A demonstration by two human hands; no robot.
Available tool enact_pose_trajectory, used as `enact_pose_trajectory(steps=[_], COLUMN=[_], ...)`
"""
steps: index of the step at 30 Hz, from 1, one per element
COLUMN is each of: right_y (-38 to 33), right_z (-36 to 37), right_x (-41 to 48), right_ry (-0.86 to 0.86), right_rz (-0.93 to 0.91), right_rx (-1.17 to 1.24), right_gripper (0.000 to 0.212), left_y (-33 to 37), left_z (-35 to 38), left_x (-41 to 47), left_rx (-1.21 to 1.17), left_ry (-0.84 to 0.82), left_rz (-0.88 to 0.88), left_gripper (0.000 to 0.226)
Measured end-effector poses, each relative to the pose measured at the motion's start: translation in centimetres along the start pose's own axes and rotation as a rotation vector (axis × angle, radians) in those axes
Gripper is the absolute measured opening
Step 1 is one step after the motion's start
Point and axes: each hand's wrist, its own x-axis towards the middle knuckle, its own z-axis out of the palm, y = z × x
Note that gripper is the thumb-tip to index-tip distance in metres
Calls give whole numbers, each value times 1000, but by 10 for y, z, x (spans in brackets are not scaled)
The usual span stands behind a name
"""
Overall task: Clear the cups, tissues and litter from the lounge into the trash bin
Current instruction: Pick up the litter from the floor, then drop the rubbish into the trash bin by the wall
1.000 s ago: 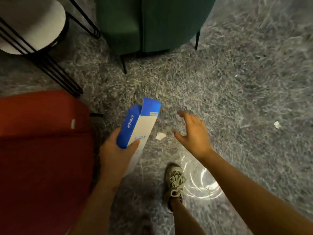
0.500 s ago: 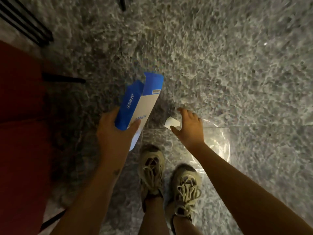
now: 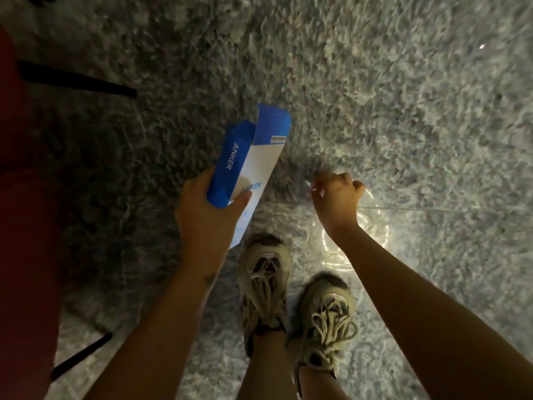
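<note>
My left hand (image 3: 206, 210) grips a flattened blue and white cardboard box (image 3: 251, 157) printed with ANKER, held tilted above the grey carpet (image 3: 375, 96). Down near the carpet, my right hand (image 3: 336, 194) has its fingers curled shut around a small white paper scrap (image 3: 309, 186); only a thin edge of the scrap shows at the fingertips. The two hands are about a hand's width apart, with the box between them and slightly farther away.
A red seat (image 3: 26, 226) with black legs (image 3: 78, 82) fills the left edge. My two beige laced shoes (image 3: 265, 281) stand on the carpet below the hands. A bright ring of light (image 3: 372, 235) lies on the floor by my right wrist.
My view dropped toward the floor. My right hand went down to the white scrap, pinched it, and now has closed around it. The left hand kept hold of the box.
</note>
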Motion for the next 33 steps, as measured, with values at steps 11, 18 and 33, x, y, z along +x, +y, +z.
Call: enact_pose_trajectory(steps=[11, 18, 33], right_y=[-143, -238, -439], right_z=[-317, -475, -672], right_x=[-69, -103, -128], right_ry=[183, 142, 344], right_rz=[-264, -319, -599], right_rx=[638, 828, 606], right_gripper=[34, 33, 26], left_y=[196, 324, 469], left_z=[-148, -274, -492], left_x=[-60, -111, -118], left_rx=[-261, -376, -434], left_ry=[26, 12, 235], left_rz=[112, 255, 431], left_gripper=[36, 35, 34])
